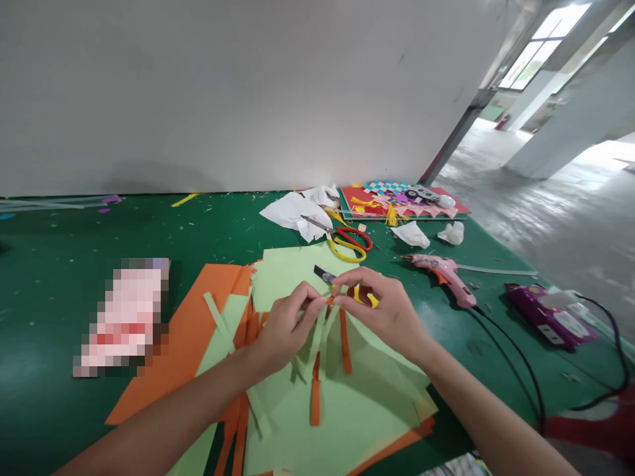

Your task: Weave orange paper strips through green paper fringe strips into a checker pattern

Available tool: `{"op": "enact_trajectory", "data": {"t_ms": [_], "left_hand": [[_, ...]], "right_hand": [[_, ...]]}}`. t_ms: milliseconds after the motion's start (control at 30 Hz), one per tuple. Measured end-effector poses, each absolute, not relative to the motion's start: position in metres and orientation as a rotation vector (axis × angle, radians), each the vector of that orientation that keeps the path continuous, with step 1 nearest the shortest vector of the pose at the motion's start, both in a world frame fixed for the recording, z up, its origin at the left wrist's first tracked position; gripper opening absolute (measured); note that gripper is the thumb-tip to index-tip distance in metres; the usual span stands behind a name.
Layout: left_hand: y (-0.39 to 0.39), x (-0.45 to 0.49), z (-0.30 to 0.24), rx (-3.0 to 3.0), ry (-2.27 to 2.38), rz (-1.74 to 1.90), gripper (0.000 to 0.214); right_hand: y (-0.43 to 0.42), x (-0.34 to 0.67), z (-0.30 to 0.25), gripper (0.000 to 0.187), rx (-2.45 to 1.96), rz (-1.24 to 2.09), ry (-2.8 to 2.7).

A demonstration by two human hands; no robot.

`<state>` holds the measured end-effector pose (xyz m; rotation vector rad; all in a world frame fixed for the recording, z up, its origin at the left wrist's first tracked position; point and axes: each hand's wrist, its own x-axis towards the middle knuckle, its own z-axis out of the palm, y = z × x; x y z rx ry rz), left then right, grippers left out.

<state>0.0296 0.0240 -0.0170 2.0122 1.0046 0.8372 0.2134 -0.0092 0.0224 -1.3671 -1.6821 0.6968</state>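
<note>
Fingers (308, 295) pinching paper strips (345, 344), knife (324, 274) half hidden

no text, label, brand, number or sign here can be read.

Bright, even daylight comes from the windows (546, 46) at upper right, which are blown out. Shadows on the desk (59, 291) are soft. Straight lines bow toward the edges; a pixelated patch (124, 317) hides one item.
</note>
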Motion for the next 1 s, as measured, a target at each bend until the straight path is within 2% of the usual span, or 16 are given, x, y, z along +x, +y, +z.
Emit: {"op": "enact_trajectory", "data": {"t_ms": [100, 467, 600, 800, 900, 1000], "left_hand": [[0.024, 0.029, -0.017, 1.991, 1.011, 0.888, 0.025], [0.021, 0.028, -0.012, 1.835, 0.908, 0.984, 0.021], [0.023, 0.028, -0.013, 1.764, 0.839, 1.142, 0.018], [0.023, 0.029, -0.014, 1.688, 0.830, 1.280, 0.016], [0.024, 0.029, -0.015, 1.760, 0.871, 1.282, 0.015], [0.023, 0.029, -0.016, 1.794, 0.916, 1.278, 0.017]], "right_hand": [[-0.009, 0.215, 0.023, 0.020, -1.350, 0.649, -1.692], [-0.006, 0.222, 0.023, 0.016, -1.338, 0.456, -1.674], [-0.003, 0.232, 0.023, 0.019, -1.411, 0.606, -1.401], [-0.003, 0.222, 0.020, 0.031, -1.370, 0.988, -1.702], [-0.004, 0.210, 0.013, 0.024, -1.360, 1.081, -1.688], [-0.004, 0.207, 0.007, 0.027, -1.317, 1.140, -1.619]]}}
